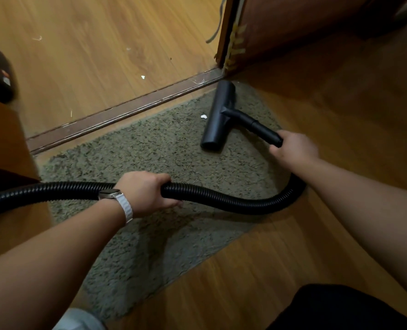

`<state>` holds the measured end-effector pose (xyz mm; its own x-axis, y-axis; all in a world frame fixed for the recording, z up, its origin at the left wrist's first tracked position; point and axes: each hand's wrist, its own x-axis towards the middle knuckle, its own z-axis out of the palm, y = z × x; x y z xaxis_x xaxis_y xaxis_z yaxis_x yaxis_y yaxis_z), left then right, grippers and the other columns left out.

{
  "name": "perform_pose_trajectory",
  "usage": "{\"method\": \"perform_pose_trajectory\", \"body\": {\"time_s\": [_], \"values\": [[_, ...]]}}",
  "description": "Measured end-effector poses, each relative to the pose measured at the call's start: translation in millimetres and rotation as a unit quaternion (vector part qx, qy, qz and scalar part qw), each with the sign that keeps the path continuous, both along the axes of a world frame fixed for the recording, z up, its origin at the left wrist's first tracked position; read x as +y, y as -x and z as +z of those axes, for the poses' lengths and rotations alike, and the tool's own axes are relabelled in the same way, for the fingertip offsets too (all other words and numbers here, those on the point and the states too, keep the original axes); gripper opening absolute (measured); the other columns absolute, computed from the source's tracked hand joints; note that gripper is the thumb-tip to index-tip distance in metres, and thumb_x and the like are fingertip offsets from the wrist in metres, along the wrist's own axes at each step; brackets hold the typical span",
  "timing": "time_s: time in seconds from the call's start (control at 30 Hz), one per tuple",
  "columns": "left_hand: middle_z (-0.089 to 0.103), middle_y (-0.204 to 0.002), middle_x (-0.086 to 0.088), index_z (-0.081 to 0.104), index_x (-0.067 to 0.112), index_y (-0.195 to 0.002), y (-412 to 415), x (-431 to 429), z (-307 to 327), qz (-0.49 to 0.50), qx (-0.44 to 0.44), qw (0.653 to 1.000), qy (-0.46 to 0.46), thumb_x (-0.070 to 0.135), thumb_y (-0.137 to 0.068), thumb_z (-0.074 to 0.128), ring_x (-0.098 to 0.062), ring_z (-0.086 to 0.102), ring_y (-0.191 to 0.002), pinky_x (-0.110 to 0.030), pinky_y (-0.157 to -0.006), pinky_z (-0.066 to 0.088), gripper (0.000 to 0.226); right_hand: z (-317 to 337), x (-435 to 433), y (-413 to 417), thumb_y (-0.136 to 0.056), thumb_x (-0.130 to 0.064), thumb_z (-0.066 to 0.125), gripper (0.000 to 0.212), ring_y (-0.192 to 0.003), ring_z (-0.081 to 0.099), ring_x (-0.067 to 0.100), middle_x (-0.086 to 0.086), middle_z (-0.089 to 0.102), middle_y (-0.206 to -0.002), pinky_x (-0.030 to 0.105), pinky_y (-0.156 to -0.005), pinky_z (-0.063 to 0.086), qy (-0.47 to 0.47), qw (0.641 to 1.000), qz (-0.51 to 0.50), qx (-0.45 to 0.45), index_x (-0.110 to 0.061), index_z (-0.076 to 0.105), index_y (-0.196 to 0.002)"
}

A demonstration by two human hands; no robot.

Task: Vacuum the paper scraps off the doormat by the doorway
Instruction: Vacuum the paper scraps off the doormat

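While the nozzle (218, 115) rests on the doormat (150, 163) at its far right corner, its tube is gripped by the right hand (292, 148). The hose (209, 196) is clasped by the left hand (145, 191). The paper scrap (203, 116), just left of the nozzle, is best taken by a slow leftward sweep, with hose slack fed.

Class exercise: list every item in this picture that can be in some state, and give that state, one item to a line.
Left hand: closed around the hose.
Right hand: closed on the wand.
Hose: bent in a curve over the doormat.
Nozzle head: lying flat on the doormat.
Paper scrap: on the doormat, just beside the nozzle head, not picked up.
Doormat: flat on the floor by the threshold.
Door: open.
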<state>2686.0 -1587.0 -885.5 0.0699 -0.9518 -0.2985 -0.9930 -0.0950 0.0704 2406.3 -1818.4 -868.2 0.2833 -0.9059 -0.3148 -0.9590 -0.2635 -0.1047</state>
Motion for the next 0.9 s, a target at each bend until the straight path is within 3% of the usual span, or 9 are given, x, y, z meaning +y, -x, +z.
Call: {"method": "perform_pose_trajectory", "body": {"time_s": [0.33,0.47,0.53,0.63,0.77,0.9], "values": [[0.053,-0.068,0.011,0.057,0.029,-0.093,-13.1,5.1,-0.8,0.023,0.008,1.0,-0.015,0.083,-0.075,0.047,-0.016,0.061,-0.07,-0.026,-0.057,0.045,0.058,-0.8,-10.9,-41.5,-0.095,-0.036,0.056,0.023,-0.073,0.06,0.023,0.002,0.06,-0.085,0.036,-0.061,0.055,-0.008,0.999,0.03,-0.008,-0.026,0.058,-0.116],[0.054,-0.07,0.011,0.057,0.029,-0.094,-18.6,5.5,-1.6,0.027,0.002,0.999,-0.026,0.083,-0.075,0.048,-0.017,0.065,-0.075,-0.027,-0.062,0.052,0.058,2.2,-8.2,-58.2,-0.096,-0.034,0.055,0.018,-0.067,0.056,0.019,0.0,0.057,-0.082,0.028,-0.05,0.041,-0.002,0.997,0.081,0.009,-0.028,0.055,-0.112],[0.054,-0.069,0.011,0.058,0.03,-0.094,-20.7,1.6,-0.1,0.024,-0.011,0.999,-0.024,0.084,-0.075,0.046,-0.016,0.063,-0.073,-0.026,-0.06,0.049,0.059,3.3,-7.0,-59.2,-0.096,-0.033,0.054,0.018,-0.067,0.055,0.019,0.0,0.056,-0.082,0.028,-0.05,0.041,0.006,0.996,0.089,0.02,-0.028,0.055,-0.113],[0.051,-0.065,0.011,0.058,0.03,-0.092,-24.6,-3.6,4.5,0.034,-0.019,0.999,-0.015,0.084,-0.075,0.046,-0.015,0.055,-0.065,-0.026,-0.056,0.043,0.058,4.7,-6.4,-48.7,-0.096,-0.033,0.054,0.021,-0.068,0.057,0.021,0.001,0.057,-0.083,0.032,-0.051,0.049,0.013,0.998,0.064,0.024,-0.027,0.054,-0.117],[0.048,-0.063,0.012,0.056,0.029,-0.091,-19.9,-3.1,6.4,0.033,-0.014,0.999,-0.022,0.084,-0.075,0.046,-0.014,0.053,-0.063,-0.025,-0.056,0.045,0.058,-1.1,-0.9,-20.5,-0.097,-0.034,0.055,0.023,-0.066,0.056,0.02,0.001,0.056,-0.08,0.029,-0.049,0.044,0.011,1.0,0.011,0.008,-0.025,0.056,-0.119],[0.057,-0.071,0.01,0.058,0.029,-0.095,-12.9,1.7,4.4,0.021,-0.005,0.999,-0.029,0.082,-0.078,0.047,-0.015,0.061,-0.069,-0.025,-0.057,0.045,0.057,-13.7,10.0,8.6,-0.097,-0.037,0.056,0.035,-0.073,0.06,0.025,0.003,0.062,-0.086,0.036,-0.06,0.055,0.014,0.999,-0.036,-0.016,-0.024,0.057,-0.129]]}}
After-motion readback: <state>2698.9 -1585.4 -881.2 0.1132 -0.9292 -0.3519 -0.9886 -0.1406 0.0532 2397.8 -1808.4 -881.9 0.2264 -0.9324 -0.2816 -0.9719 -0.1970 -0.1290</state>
